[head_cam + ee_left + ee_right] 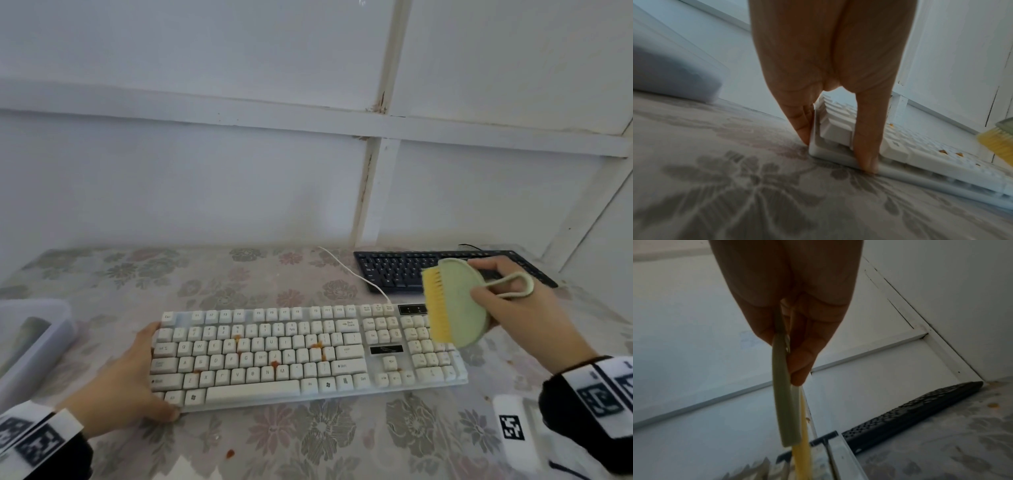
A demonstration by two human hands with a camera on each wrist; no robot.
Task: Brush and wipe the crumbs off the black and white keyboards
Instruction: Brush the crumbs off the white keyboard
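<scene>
- Plainly legible on the white keyboard (301,356): letter caps Q, W, Y, U, A, B, N, M, plus "Shift", "Ctrl" and "Back Space"; function-row legends too small to read with confidence.
- No brand name readable on either keyboard; black-and-white square code tags on both wrist bands and on a white block (513,430) at 4 o'clock on the table.
- Lying across the middle of the flowered tablecloth (308,442), long side toward the person, with orange-brown crumbs (317,346) scattered among the middle keys.
- Clamped onto that keyboard's 9 o'clock end: left hand (133,380), thumb on the near front edge, fingers along the end wall, fingertips down on the cloth in the left wrist view (867,155).
- Raised above the number pad at 3 o'clock: right hand (520,308), fingers and thumb wrapped around a green oval brush (459,305), yellow bristles (436,308) facing 9 o'clock, clear of the keys.
- Looped handle of the brush sticking out toward 2 o'clock, above the hand.
- Black keyboard (397,270) at 1 o'clock, against the white panelled wall (205,171), partly hidden behind the brush.
- White cable (352,270) running from the white keyboard's far edge toward 12 o'clock.
- Translucent plastic bin (37,339) at 9 o'clock, contents unclear.
- One stray orange crumb (230,453) on the cloth at 6 o'clock.
</scene>
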